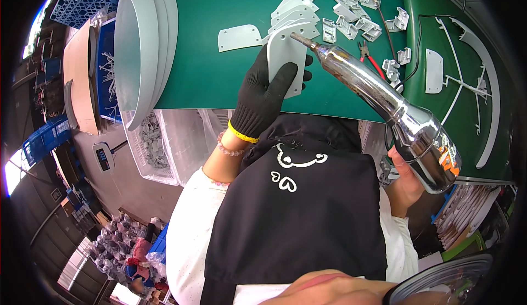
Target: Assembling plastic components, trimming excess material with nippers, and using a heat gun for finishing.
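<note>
My left hand (pixel 266 88), in a black knit glove with a yellow cuff, grips a light grey plastic plate (pixel 282 55) with rounded corners and small holes. The thumb lies over the plate's front and fingertips show past its right edge. My bare right hand (pixel 406 176) is wrapped round a shiny metal heat gun (pixel 384 96), partly hidden behind its body. The gun's narrow nozzle tip is at the plate's upper edge, by a hole; whether they touch I cannot tell. Behind the held plate, several similar plates (pixel 295 9) lie fanned out on the green table (pixel 203 80).
One loose plate (pixel 240 37) lies left of the fan. Small grey brackets (pixel 351 14), red-handled cutters (pixel 373 63) and a thin rod (pixel 383 22) lie to the right. Curved grey panels (pixel 162 47) stand at the left edge. A parts-filled crate (pixel 151 146) sits below.
</note>
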The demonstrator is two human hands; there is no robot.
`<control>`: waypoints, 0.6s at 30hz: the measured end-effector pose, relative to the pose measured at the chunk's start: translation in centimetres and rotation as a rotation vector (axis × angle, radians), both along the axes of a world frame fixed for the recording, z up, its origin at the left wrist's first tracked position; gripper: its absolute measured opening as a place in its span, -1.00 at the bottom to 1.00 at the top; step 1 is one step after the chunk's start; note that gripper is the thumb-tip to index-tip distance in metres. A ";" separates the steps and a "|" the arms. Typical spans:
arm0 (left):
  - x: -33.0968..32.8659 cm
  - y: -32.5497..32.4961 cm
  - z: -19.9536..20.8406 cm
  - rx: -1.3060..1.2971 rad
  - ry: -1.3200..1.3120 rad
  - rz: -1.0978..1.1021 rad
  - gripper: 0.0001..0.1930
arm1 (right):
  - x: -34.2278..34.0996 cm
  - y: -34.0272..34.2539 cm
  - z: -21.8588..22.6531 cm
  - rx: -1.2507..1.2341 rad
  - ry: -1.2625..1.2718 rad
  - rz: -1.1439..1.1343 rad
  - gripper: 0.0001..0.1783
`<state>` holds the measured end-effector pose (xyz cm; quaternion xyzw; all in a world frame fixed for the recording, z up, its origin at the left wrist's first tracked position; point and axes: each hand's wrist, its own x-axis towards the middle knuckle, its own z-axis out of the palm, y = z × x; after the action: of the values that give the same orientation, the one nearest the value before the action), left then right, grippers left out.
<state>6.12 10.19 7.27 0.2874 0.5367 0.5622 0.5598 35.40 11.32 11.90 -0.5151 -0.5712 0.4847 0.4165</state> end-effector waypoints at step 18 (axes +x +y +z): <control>0.0 -0.1 -0.1 0.003 0.067 0.002 -0.52 | 0.2 0.2 0.1 0.033 -0.059 0.024 -0.84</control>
<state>6.15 10.08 7.21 0.3063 0.5548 0.5535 0.5404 35.56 11.51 11.99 -0.5155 -0.5972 0.4648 0.4020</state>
